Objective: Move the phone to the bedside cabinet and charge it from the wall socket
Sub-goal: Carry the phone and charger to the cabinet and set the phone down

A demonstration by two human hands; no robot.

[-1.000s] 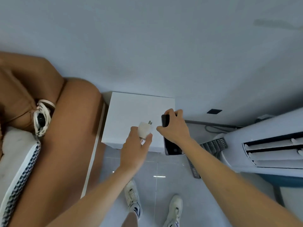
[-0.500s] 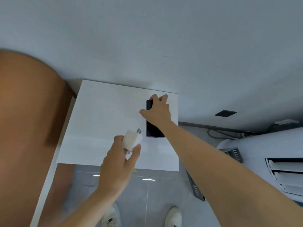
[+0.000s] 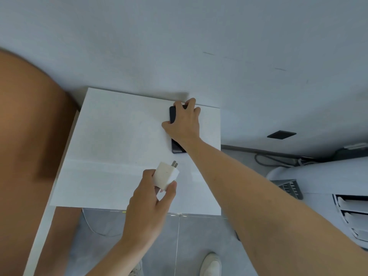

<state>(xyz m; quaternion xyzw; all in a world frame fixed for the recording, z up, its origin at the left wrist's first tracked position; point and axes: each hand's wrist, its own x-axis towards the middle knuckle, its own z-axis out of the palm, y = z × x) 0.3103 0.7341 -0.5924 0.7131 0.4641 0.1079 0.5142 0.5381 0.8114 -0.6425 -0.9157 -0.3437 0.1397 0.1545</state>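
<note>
A black phone (image 3: 172, 116) lies flat on the white bedside cabinet (image 3: 119, 148), near its back right corner. My right hand (image 3: 184, 121) rests on top of the phone, fingers curled over its far end and thumb on its left edge; the hand hides its middle. My left hand (image 3: 148, 198) hovers over the cabinet's front part and grips a white charger plug (image 3: 166, 176) with its two metal prongs pointing up and away. A dark wall socket (image 3: 281, 134) sits low on the wall to the right of the cabinet.
A brown padded headboard (image 3: 29, 146) fills the left side. A white air-conditioning unit (image 3: 328, 186) with louvres stands on the right, with cables (image 3: 272, 159) behind it. Grey tiled floor and my white shoes (image 3: 210, 264) are below.
My right hand carried the phone from the cabinet's front right edge onto its top, then further toward the back. The left hand with the plug stayed close by; the view moved nearer.
</note>
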